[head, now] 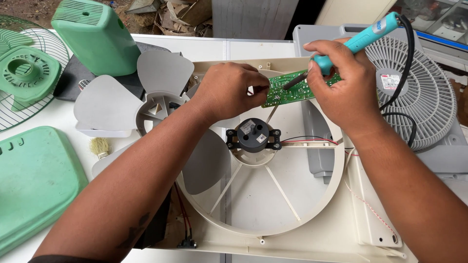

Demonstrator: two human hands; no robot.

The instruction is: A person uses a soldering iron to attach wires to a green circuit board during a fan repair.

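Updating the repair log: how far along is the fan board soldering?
Done: the fan is opened up, grey blade and green covers set aside, motor bare in the cream frame. In hand: left hand steadies the green circuit board; right hand holds the teal soldering iron, tip on the board. Left: blade and covers are off; red wires lie loose.

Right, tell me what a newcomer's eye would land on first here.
At top centre, the right hand presses a turquoise soldering iron onto a green circuit board that the left hand steadies. Below sits a black motor in a cream fan frame; a grey fan blade lies left.
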